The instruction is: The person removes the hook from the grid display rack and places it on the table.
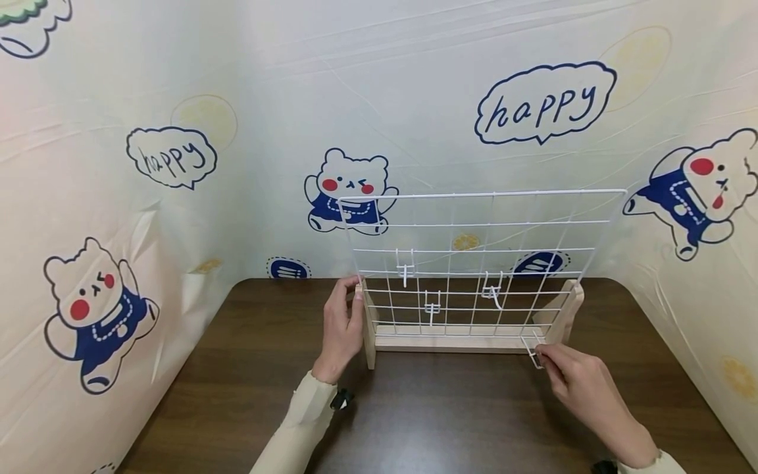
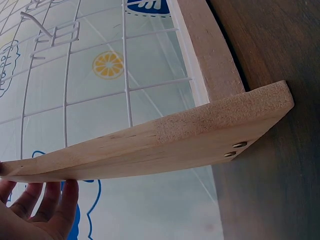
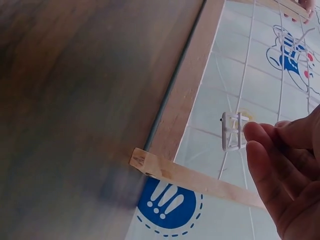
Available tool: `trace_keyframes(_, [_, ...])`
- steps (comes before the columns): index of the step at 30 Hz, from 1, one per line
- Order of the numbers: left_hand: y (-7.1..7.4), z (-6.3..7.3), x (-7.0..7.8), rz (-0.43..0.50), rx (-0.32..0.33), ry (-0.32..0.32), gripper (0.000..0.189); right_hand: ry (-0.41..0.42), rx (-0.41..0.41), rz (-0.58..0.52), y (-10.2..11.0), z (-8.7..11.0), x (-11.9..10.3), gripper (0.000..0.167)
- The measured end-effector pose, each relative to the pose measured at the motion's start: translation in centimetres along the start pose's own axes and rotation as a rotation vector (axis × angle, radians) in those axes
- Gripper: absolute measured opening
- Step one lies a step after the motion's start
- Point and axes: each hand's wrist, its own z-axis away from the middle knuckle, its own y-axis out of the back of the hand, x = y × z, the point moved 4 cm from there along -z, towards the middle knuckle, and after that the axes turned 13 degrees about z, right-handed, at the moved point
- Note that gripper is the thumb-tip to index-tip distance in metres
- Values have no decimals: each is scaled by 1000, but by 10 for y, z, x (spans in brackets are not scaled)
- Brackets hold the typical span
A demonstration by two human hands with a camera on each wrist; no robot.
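Observation:
A white wire grid panel (image 1: 482,194) stands in a light wooden stand (image 1: 456,342) on the table. My left hand (image 1: 343,322) holds the stand's left upright near its top; in the left wrist view its fingertips (image 2: 70,192) touch the upright's outer face. Low at the grid's right side, my right hand (image 1: 583,382) pinches a small white wire hook (image 3: 230,132) between thumb and fingers. The hook is in front of the grid; whether it touches the wires I cannot tell. Three similar hooks hang on the grid: upper left (image 1: 405,270), lower left (image 1: 432,308) and centre right (image 1: 491,293).
The dark brown wooden table (image 1: 414,421) extends in front of the stand and to both sides. A pale printed curtain (image 1: 266,85) with cartoon bears hangs behind and at both sides. Two screws (image 2: 240,145) show on the left upright's outer face.

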Motion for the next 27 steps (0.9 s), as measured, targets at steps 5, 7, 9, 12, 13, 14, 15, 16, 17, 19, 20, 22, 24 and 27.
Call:
trace_keyframes(5, [0,0,0,4,2,-7,25,0,-22,17,0,0,0,32])
trace_keyframes(7, [1,0,0,5,2,-5,25,0,-29,20,0,1,0,32])
trace_keyframes(9, [1,0,0,6,2,-3,25,3,-35,23,-1,1,0,30])
trace_keyframes(12, [1,0,0,6,4,-2,25,9,-44,26,-2,1,0,30])
trace_keyframes(13, [1,0,0,6,4,-3,25,11,-47,27,-2,1,0,30])
trace_keyframes(14, [1,0,0,6,4,-5,25,15,-49,27,-2,1,0,30])
trace_keyframes(15, [0,0,0,6,3,-7,25,17,-51,28,-2,1,0,29])
trace_keyframes(16, [0,0,0,6,2,-8,24,20,-52,27,-3,2,0,28])
trace_keyframes(17, [0,0,0,5,1,-9,24,23,-54,27,-3,2,0,28])
trace_keyframes(19, [0,-1,0,4,-2,-9,24,21,-64,31,-3,2,0,27])
trace_keyframes(20, [0,-1,0,4,-3,-10,24,16,-77,34,-3,2,0,27])
trace_keyframes(22, [0,-1,-1,5,-5,-7,25,6,-102,42,-4,3,0,28])
trace_keyframes(24, [0,-1,-1,6,-6,-3,25,-4,-131,52,-5,3,0,29])
trace_keyframes(27, [0,-1,-1,5,-4,-6,25,-9,-155,59,-6,5,1,29])
